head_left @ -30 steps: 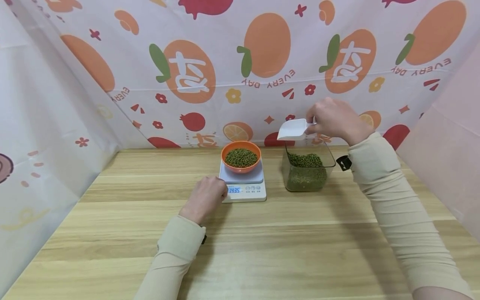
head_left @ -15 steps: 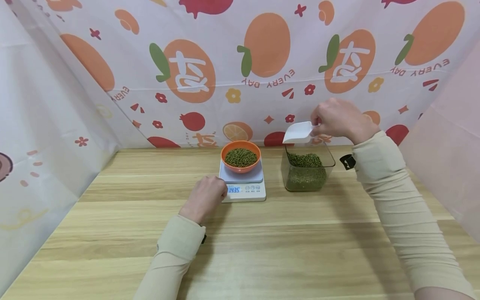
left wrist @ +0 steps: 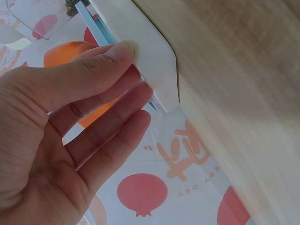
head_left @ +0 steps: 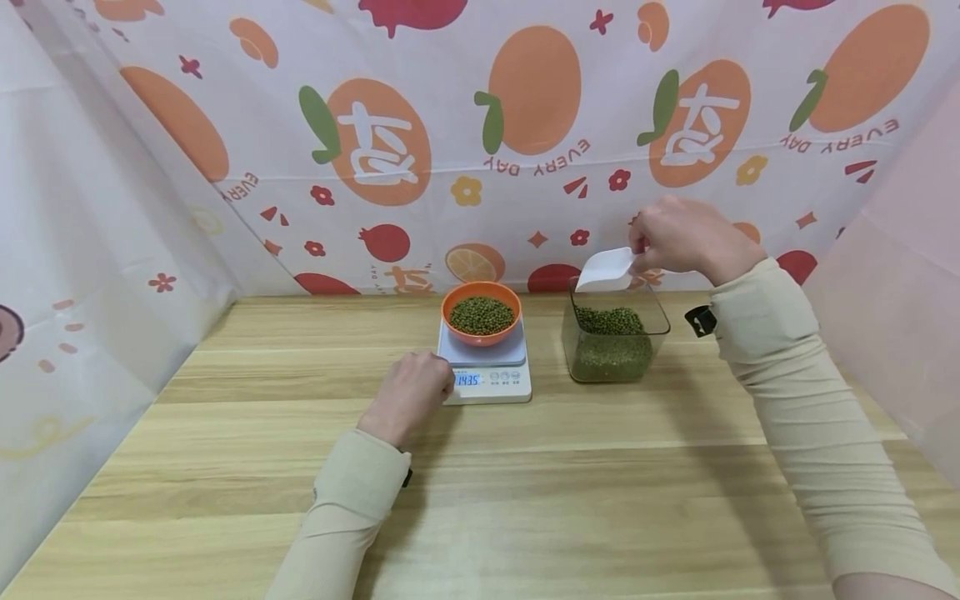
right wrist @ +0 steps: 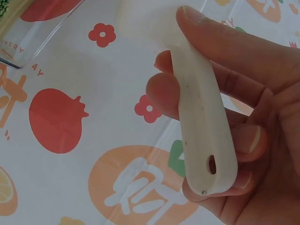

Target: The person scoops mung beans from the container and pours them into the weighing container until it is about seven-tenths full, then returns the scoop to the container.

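My right hand point(head_left: 693, 239) grips a white plastic scoop point(head_left: 606, 271) by its handle, raised over the back of a clear square container point(head_left: 611, 354). Green mung beans point(head_left: 615, 321) partly fill that container. In the right wrist view, thumb and fingers wrap round the scoop's handle point(right wrist: 206, 122). A white kitchen scale point(head_left: 517, 389) stands to the left, bearing an orange bowl point(head_left: 482, 340) of mung beans; its display reads about 143.5. My left hand point(head_left: 411, 392) is at the scale's front left corner. Its fairly straight fingers touch the scale's edge point(left wrist: 157, 70) in the left wrist view.
The wooden table point(head_left: 510, 508) runs back to a fruit-printed cloth point(head_left: 450, 100) hanging behind. Another hanging cloth point(head_left: 90, 208) closes off the left side. The bowl and the container stand near the table's back edge, with a gap between them.
The scoop in my right hand has shifted right and slightly lower over the container. My left hand stays by the scale, and the display reading looks the same.
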`<action>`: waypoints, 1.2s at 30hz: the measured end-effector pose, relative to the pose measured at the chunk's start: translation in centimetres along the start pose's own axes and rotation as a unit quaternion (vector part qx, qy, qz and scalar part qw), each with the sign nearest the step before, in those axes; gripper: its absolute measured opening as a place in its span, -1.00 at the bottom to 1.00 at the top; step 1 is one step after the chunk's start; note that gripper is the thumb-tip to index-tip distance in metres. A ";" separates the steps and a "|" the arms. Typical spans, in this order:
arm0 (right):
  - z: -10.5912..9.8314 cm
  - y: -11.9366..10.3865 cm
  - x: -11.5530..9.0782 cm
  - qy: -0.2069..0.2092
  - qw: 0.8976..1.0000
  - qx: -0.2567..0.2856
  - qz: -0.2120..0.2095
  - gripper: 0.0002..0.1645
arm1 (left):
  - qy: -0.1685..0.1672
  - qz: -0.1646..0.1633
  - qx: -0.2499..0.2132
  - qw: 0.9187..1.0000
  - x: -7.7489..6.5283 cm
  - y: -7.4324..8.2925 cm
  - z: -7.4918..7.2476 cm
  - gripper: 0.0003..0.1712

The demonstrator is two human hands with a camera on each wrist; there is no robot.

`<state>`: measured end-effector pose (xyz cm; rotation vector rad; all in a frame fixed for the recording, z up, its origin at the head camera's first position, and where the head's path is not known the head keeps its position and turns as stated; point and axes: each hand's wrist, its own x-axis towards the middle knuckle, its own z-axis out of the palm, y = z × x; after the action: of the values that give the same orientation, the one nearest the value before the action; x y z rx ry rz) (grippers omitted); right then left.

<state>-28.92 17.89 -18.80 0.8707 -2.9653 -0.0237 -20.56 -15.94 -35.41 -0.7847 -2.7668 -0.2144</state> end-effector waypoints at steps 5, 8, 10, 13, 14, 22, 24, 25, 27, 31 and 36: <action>0.2 0.1 -0.1 -0.015 1.000 -0.002 0.007 -0.89 | -0.004 -0.003 -0.002 1.000 0.0 0.1 0.0 -0.53; 0.3 0.1 -0.1 -0.026 1.000 -0.004 0.015 -0.87 | -0.006 -0.003 -0.003 1.000 0.0 0.1 0.0 -0.53; 0.3 0.1 -0.1 -0.033 0.999 -0.004 0.018 -0.86 | -0.006 -0.003 -0.003 1.000 0.0 0.1 0.1 -0.53; 0.2 0.1 -0.1 -0.040 0.999 -0.002 0.024 -0.87 | -0.004 -0.004 -0.003 1.000 0.0 0.1 0.0 -0.53; 0.2 0.1 -0.2 -0.043 0.999 -0.001 0.025 -0.88 | -0.004 -0.004 -0.003 1.000 0.0 0.1 0.1 -0.53; 0.7 0.5 -0.2 -0.071 0.996 0.007 0.045 -0.77 | -0.006 -0.004 -0.005 1.000 0.0 0.0 0.1 -0.54; 0.9 0.6 -0.2 -0.078 0.996 0.013 0.049 -0.74 | -0.007 -0.005 -0.006 1.000 0.0 0.0 0.0 -0.53; 1.0 0.6 -0.2 -0.082 0.995 0.015 0.050 -0.74 | -0.008 -0.006 -0.006 1.000 0.0 0.0 0.0 -0.53; 1.1 0.7 -0.2 -0.089 0.995 0.019 0.052 -0.75 | -0.007 -0.006 -0.005 1.000 0.0 0.0 -0.1 -0.52; 1.3 0.7 -0.2 -0.096 0.994 0.017 0.058 -0.77 | -0.006 -0.005 -0.003 1.000 0.0 0.0 -0.1 -0.53; 1.4 0.5 -0.2 -0.102 0.992 0.015 0.068 -0.77 | -0.004 -0.003 -0.003 1.000 0.0 0.1 -0.1 -0.53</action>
<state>-29.11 18.47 -20.20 0.7070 -3.2163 -0.0655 -20.51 -15.88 -35.30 -0.7803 -2.7787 -0.2221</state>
